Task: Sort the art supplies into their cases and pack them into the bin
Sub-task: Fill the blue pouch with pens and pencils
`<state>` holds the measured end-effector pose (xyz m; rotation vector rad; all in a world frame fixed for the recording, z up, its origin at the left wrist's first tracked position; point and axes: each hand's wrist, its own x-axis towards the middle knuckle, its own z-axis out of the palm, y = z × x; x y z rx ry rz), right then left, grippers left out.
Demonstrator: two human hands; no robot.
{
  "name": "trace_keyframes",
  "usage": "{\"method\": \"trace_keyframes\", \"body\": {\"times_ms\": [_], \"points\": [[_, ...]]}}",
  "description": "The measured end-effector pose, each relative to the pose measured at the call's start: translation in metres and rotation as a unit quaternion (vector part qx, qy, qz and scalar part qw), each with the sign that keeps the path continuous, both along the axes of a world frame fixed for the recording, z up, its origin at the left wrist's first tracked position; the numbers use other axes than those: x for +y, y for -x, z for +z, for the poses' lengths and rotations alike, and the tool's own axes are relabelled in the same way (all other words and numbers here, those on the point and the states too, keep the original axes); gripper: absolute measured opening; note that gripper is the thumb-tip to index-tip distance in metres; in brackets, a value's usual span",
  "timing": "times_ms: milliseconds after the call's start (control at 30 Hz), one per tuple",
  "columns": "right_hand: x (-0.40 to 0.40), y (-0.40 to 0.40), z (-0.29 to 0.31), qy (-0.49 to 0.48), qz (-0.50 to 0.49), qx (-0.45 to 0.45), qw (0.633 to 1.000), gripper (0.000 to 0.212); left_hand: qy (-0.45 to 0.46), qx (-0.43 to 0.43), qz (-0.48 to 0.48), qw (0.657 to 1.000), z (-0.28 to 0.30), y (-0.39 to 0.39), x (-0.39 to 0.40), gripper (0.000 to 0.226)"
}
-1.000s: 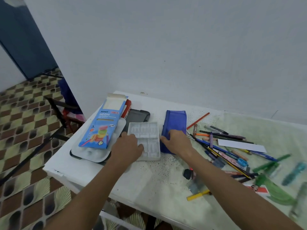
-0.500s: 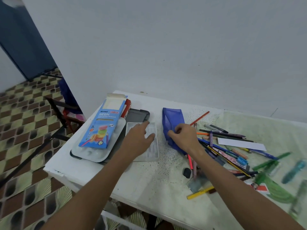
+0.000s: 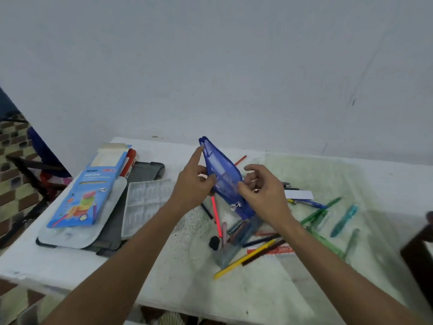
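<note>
Lifted off the surface (image 3: 234, 289) since the earlier frames, the blue pouch (image 3: 222, 179) now hangs in the air between both hands, edge-on and tilted, far end at 12 o'clock, zipper pull at its lower end. Left hand (image 3: 193, 184) has left the palette (image 3: 145, 202) and now pinches the pouch's left edge with thumb and curled fingers, index finger straight along the upper edge. Right hand (image 3: 262, 193) pinches the right edge, fingers curled.

Palette lies flat at 9 o'clock of the pouch, on the grey tray (image 3: 140, 174). Pencil box (image 3: 91, 191) lies at 9 o'clock of the palette, atop a clear lid (image 3: 70, 235), a red-capped item (image 3: 130, 160) just beside it.

Loose pens and pencils lie scattered below the pouch and out to 3 o'clock: pink pencil (image 3: 215, 216), yellow pencil (image 3: 243, 259), black eraser (image 3: 214, 242), green pens (image 3: 318, 212), teal pen (image 3: 344, 219), white card (image 3: 300, 195).
</note>
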<state>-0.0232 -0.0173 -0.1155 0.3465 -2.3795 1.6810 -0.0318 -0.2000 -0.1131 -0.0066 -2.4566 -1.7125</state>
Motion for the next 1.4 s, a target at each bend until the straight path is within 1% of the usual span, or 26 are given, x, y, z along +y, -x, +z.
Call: {"method": "trace_keyframes", "body": {"times_ms": [133, 200, 267, 367, 467, 533, 600, 667, 800, 933, 1033, 1100, 1167, 1267, 1400], "points": [[0.046, 0.002, 0.012, -0.036, -0.050, -0.019, 0.998, 0.038, 0.026, 0.033, -0.056, 0.998, 0.013, 0.002, 0.050, 0.080], [0.067, 0.005, 0.018, -0.065, -0.071, -0.023, 0.995, 0.040, 0.023, 0.042, -0.094, 0.994, 0.021, 0.006, 0.074, 0.080], [0.088, 0.008, 0.023, -0.081, -0.098, -0.008, 0.992, 0.038, 0.013, 0.036, -0.126, 0.991, 0.027, 0.009, 0.095, 0.080], [0.122, 0.006, 0.026, -0.045, -0.138, -0.008, 0.989, 0.039, 0.000, 0.003, -0.130, 0.991, 0.025, 0.014, 0.115, 0.082], [0.148, -0.003, 0.025, -0.005, -0.168, -0.021, 0.985, 0.047, -0.013, -0.037, -0.118, 0.992, 0.010, 0.019, 0.118, 0.077], [0.165, -0.012, 0.022, -0.007, -0.180, -0.024, 0.983, 0.051, 0.032, -0.043, -0.111, 0.992, 0.000, 0.023, 0.117, 0.071], [0.179, -0.020, 0.018, -0.009, -0.190, -0.023, 0.981, 0.053, 0.120, -0.033, -0.098, 0.987, -0.009, 0.029, 0.112, 0.068], [0.191, -0.027, 0.013, -0.012, -0.199, -0.022, 0.980, 0.055, 0.185, -0.029, -0.102, 0.977, -0.016, 0.034, 0.107, 0.071], [0.206, -0.030, 0.003, -0.013, -0.201, -0.033, 0.979, 0.057, 0.321, -0.018, -0.156, 0.934, -0.027, 0.045, 0.114, 0.079], [0.219, -0.025, 0.003, -0.021, -0.214, -0.024, 0.976, 0.055, 0.403, 0.002, -0.210, 0.891, -0.034, 0.054, 0.135, 0.080], [0.227, -0.018, 0.005, -0.012, -0.236, -0.018, 0.972, 0.054, 0.468, 0.019, -0.217, 0.857, -0.043, 0.061, 0.147, 0.081], [0.230, -0.014, 0.006, -0.004, -0.244, -0.019, 0.970, 0.053, 0.492, 0.013, -0.211, 0.845, -0.048, 0.063, 0.150, 0.080], [0.229, -0.013, 0.004, 0.000, -0.238, -0.022, 0.971, 0.053, 0.504, 0.014, -0.202, 0.840, -0.049, 0.062, 0.151, 0.077], [0.227, -0.013, -0.001, 0.008, -0.230, -0.025, 0.973, 0.053, 0.521, 0.032, -0.204, 0.828, -0.049, 0.058, 0.152, 0.067], [0.221, -0.011, -0.005, 0.020, -0.228, -0.025, 0.973, 0.053, 0.517, 0.046, -0.201, 0.831, -0.051, 0.056, 0.147, 0.063]]}}
